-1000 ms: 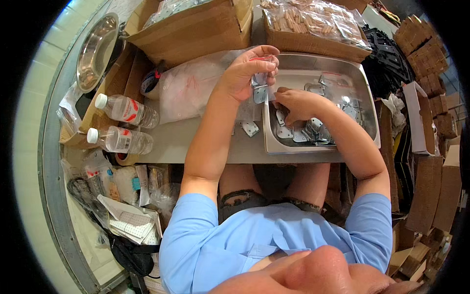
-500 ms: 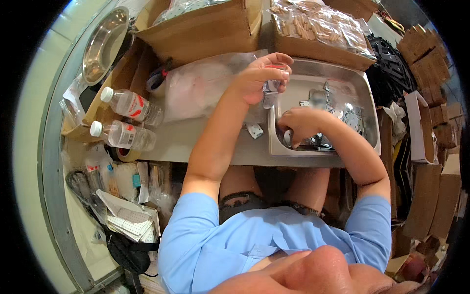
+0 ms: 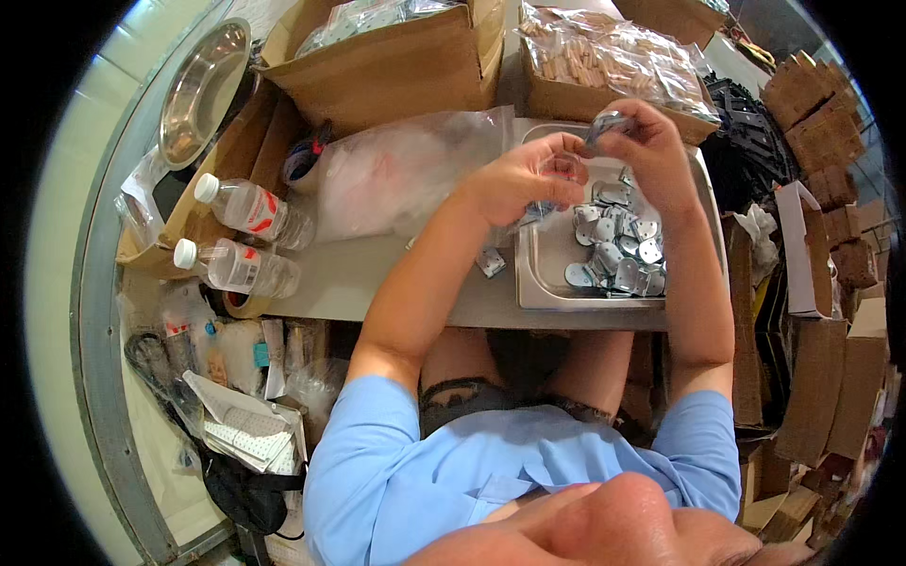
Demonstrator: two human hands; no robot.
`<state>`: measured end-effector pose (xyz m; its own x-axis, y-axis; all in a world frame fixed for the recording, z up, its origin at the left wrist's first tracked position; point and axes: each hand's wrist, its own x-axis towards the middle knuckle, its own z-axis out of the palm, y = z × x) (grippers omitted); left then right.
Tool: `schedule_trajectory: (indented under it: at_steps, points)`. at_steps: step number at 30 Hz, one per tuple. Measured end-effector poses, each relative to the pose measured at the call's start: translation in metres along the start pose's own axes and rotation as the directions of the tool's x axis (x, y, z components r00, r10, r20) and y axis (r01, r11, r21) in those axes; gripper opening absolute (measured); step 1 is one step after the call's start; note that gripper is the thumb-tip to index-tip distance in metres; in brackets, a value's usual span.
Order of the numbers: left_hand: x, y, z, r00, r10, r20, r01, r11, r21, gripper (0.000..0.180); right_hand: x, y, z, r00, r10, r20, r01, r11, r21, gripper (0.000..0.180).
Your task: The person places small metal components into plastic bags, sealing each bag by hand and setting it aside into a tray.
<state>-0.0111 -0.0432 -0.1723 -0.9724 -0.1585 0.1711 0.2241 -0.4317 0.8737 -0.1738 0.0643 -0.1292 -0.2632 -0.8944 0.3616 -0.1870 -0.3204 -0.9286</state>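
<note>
My left hand is closed around a small clear plastic bag over the left side of a steel tray; what the bag holds is hard to make out. Beside it, over the tray's far part, my right hand pinches small shiny metal plates, how many I cannot tell. Its fingertips are close to the bag's upper end. A pile of small rounded metal plates with holes lies in the tray. Another metal plate rests on the table just left of the tray.
A large clear plastic bag lies left of the tray. Two water bottles lean at the left by a tape roll. Cardboard boxes stand at the back, one with bagged wooden pieces. Black parts are heaped at right.
My right hand has risen from the tray's near left part to its far side, carrying metal plates. My left hand, with the small bag, has shifted right and slightly nearer.
</note>
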Motion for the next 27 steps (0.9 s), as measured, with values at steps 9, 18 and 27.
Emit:
schedule_trajectory:
  at_steps: [9, 18, 27]
  points:
    - [0.001, -0.002, 0.004, 0.998, 0.024, 0.065, -0.025, 1.0, 0.006, 0.069, -0.004, -0.015, 0.006, 0.959, -0.151, 0.238, 0.232, 0.903, -0.362, 0.022]
    - [0.007, 0.0, 0.001, 0.99, 0.122, 0.075, -0.125, 0.992, 0.036, 0.062, -0.008, -0.014, 0.009, 0.937, -0.127, 0.324, 0.274, 0.845, -0.46, 0.015]
    - [0.018, -0.023, -0.016, 0.889, 0.233, -0.394, -0.121, 0.95, 0.288, 0.017, -0.006, 0.001, 0.001, 0.99, 0.142, -0.004, -0.12, 0.818, -0.562, 0.016]
